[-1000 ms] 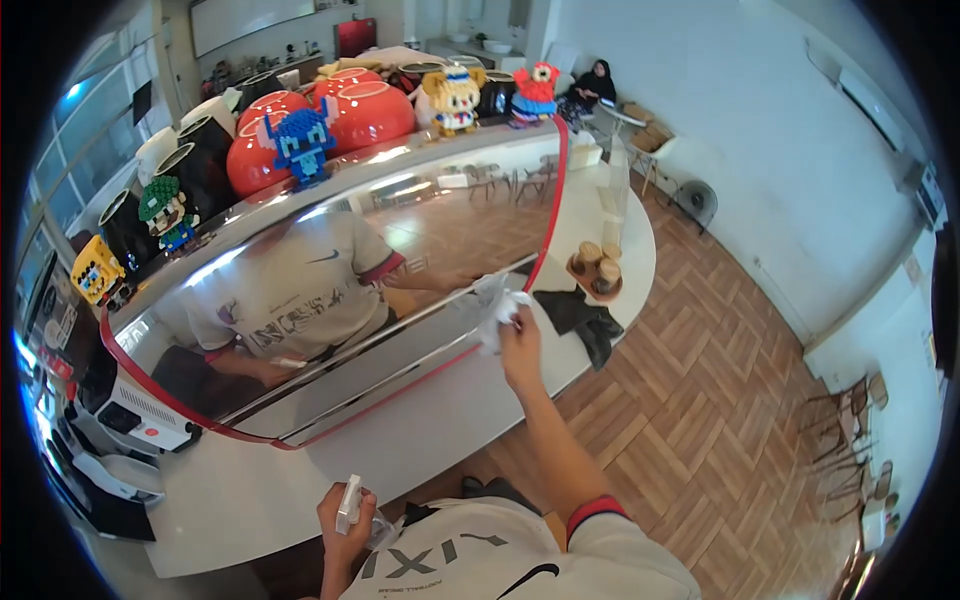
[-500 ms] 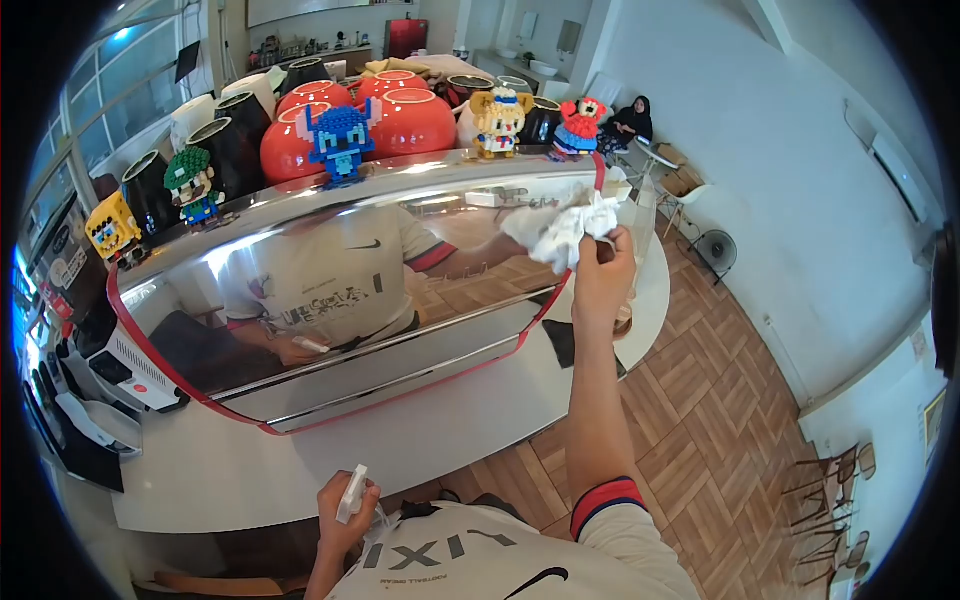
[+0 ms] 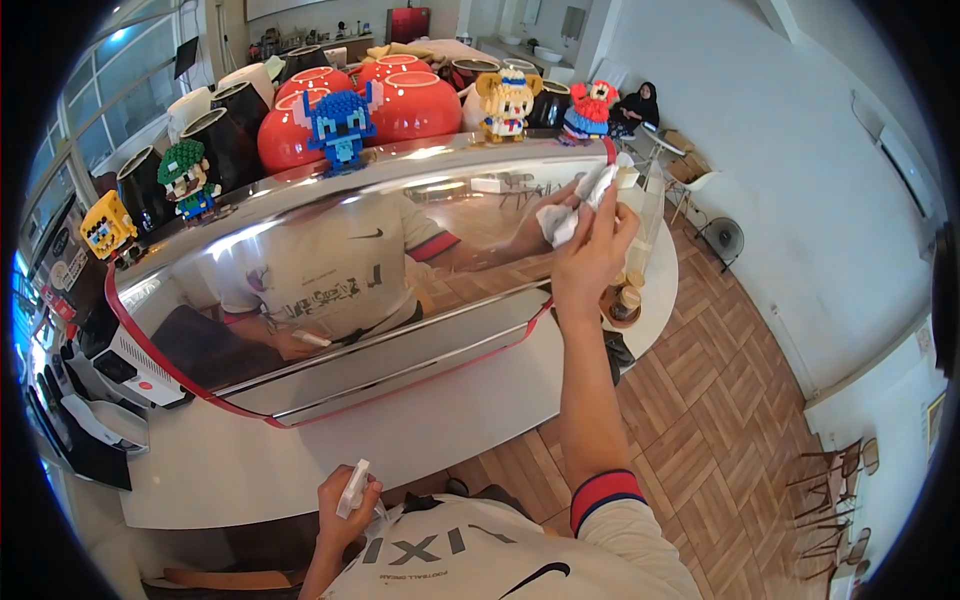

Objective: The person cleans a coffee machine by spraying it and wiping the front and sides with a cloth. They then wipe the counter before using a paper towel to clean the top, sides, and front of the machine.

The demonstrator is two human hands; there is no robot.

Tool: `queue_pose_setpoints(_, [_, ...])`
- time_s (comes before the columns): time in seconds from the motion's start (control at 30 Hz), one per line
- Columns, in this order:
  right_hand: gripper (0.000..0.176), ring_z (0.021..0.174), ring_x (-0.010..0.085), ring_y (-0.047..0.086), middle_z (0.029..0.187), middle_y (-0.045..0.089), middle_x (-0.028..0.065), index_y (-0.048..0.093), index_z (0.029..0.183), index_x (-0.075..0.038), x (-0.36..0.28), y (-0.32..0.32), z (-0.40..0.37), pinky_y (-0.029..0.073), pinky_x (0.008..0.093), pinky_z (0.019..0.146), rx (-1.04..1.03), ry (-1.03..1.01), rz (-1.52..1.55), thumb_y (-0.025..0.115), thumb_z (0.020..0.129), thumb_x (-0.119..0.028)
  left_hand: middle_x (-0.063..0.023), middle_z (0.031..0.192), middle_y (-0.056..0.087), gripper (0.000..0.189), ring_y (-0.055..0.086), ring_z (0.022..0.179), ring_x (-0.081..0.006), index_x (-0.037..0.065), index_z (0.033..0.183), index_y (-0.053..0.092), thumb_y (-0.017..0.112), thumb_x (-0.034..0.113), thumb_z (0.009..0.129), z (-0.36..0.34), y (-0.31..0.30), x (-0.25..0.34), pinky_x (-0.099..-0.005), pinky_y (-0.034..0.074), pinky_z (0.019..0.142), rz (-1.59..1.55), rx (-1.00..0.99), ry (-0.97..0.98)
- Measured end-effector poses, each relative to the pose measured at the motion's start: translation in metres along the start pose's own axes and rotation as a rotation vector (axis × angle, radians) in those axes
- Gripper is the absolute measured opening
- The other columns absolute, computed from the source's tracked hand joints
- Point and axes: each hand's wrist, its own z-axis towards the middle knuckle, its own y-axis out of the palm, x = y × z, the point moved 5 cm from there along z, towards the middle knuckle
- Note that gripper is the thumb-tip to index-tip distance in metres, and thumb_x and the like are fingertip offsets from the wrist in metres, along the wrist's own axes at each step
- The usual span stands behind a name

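My right hand (image 3: 595,255) is closed on a crumpled white cloth (image 3: 560,224). It holds the cloth against the right end of a mirror-like metal panel (image 3: 480,235) with red trim, on a large counter machine that looks like an espresso machine. Low at my body, my left hand (image 3: 345,505) grips a small white-topped spray bottle (image 3: 354,488); its lower part looks clear and is mostly hidden. The panel reflects my shirt and both hands. Block figures stand along the machine's top edge, among them a blue one (image 3: 341,128) and a red one (image 3: 588,108) nearest my right hand.
Upturned red cups (image 3: 415,108) and black cups (image 3: 208,150) crowd the machine's top. Small jars (image 3: 625,302) stand on the white counter (image 3: 230,490) beyond my right wrist. A fan (image 3: 719,243) is on the floor at right. A person (image 3: 636,108) sits at the back.
My right hand has shifted slightly up, and the cloth is now bunched flatter under the fingers at the panel's right end. My left hand stays in place with the spray bottle.
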Motion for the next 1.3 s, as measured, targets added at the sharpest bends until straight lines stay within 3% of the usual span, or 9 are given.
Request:
queue_pose_setpoints(0.23, [0.049, 0.107, 0.0393, 0.056, 0.123, 0.05, 0.0268, 0.056, 0.138, -0.003, -0.013, 0.019, -0.086, 0.049, 0.0427, 0.088, -0.03, -0.415, -0.113, 0.056, 0.089, -0.002, -0.0126, 0.073, 0.063, 0.017, 0.061, 0.066, -0.0251, 0.0, 0.082, 0.068, 0.072, 0.016, 0.084, -0.003, -0.015, -0.004, -0.0352, 0.048, 0.061, 0.01, -0.029, -0.017])
queue_pose_setpoints(0.33, [0.04, 0.101, 0.0354, 0.055, 0.117, 0.048, 0.0229, 0.058, 0.134, -0.002, 0.012, 0.002, -0.05, 0.047, 0.0425, 0.087, 0.086, -0.045, -0.001, 0.051, 0.095, -0.002, -0.0127, 0.076, 0.064, 0.018, 0.063, 0.068, -0.0252, 0.0, 0.083, 0.068, 0.073, 0.017, 0.084, -0.013, -0.03, -0.001, -0.0351, 0.049, 0.062, 0.033, -0.04, -0.027])
queue_pose_setpoints(0.63, [0.032, 0.095, 0.038, 0.057, 0.111, 0.051, 0.0213, 0.06, 0.126, 0.0, -0.021, 0.017, -0.082, 0.048, 0.044, 0.082, 0.185, 0.015, -0.078, 0.055, 0.094, -0.001, -0.0092, 0.075, 0.061, 0.018, 0.059, 0.065, -0.0167, -0.001, 0.084, 0.066, 0.073, 0.015, 0.086, -0.052, -0.092, -0.024, -0.0301, 0.046, 0.06, 0.042, 0.003, -0.057])
queue_pose_setpoints(0.93, [0.038, 0.113, 0.0418, 0.058, 0.127, 0.057, 0.0246, 0.062, 0.131, -0.003, -0.184, 0.12, -0.346, 0.047, 0.049, 0.098, -0.545, -0.168, 0.472, 0.056, 0.095, -0.012, -0.0123, 0.08, 0.064, 0.021, 0.063, 0.068, -0.0204, -0.002, 0.087, 0.068, 0.074, 0.018, 0.085, -0.086, -0.146, -0.057, -0.0315, 0.049, 0.063, 0.049, -0.036, -0.104])
queue_pose_setpoints(1.0, [0.046, 0.108, 0.0321, 0.061, 0.125, 0.059, 0.0162, 0.052, 0.139, -0.01, -0.127, 0.105, -0.313, 0.054, 0.0388, 0.085, -0.111, -0.347, 0.015, 0.058, 0.095, -0.02, -0.0119, 0.079, 0.064, 0.021, 0.063, 0.067, -0.0198, -0.002, 0.087, 0.068, 0.075, 0.018, 0.085, -0.094, -0.163, -0.066, -0.0312, 0.049, 0.062, 0.054, -0.02, -0.093])
queue_pose_setpoints(1.03, [0.034, 0.1, 0.0304, 0.06, 0.12, 0.059, 0.0147, 0.052, 0.127, -0.006, -0.064, 0.101, -0.294, 0.052, 0.0399, 0.081, -0.18, 0.168, 0.306, 0.057, 0.096, -0.021, -0.0116, 0.078, 0.064, 0.022, 0.063, 0.067, -0.0191, -0.002, 0.087, 0.068, 0.075, 0.018, 0.085, -0.1, -0.168, -0.07, -0.0309, 0.048, 0.061, 0.054, -0.004, -0.094])
queue_pose_setpoints(1.07, [0.021, 0.093, 0.0333, 0.058, 0.113, 0.057, 0.0172, 0.054, 0.111, -0.002, -0.028, 0.085, -0.264, 0.049, 0.0448, 0.081, -0.047, 0.164, 0.097, 0.056, 0.096, -0.016, -0.0116, 0.078, 0.064, 0.022, 0.063, 0.067, -0.0191, -0.002, 0.087, 0.068, 0.075, 0.018, 0.085, -0.104, -0.172, -0.072, -0.0309, 0.048, 0.061, 0.05, 0.006, -0.097])
queue_pose_setpoints(1.23, [0.026, 0.1, 0.0414, 0.054, 0.106, 0.056, 0.0248, 0.053, 0.115, 0.006, -0.103, 0.082, -0.248, 0.043, 0.0481, 0.089, 0.294, 0.112, -0.162, 0.055, 0.09, 0.001, -0.0075, 0.072, 0.061, 0.025, 0.059, 0.062, -0.0165, -0.002, 0.084, 0.066, 0.074, 0.022, 0.087, -0.124, -0.186, -0.093, -0.0288, 0.045, 0.058, 0.067, 0.057, -0.187])
queue_pose_setpoints(1.3, [0.029, 0.102, 0.0444, 0.053, 0.111, 0.055, 0.0249, 0.052, 0.118, 0.007, -0.159, 0.115, -0.306, 0.042, 0.0523, 0.093, 0.078, 0.194, 0.089, 0.055, 0.089, -0.001, -0.0069, 0.07, 0.06, 0.026, 0.058, 0.061, -0.016, -0.001, 0.083, 0.065, 0.074, 0.022, 0.087, -0.117, -0.185, -0.091, -0.029, 0.044, 0.057, 0.065, 0.019, -0.185])
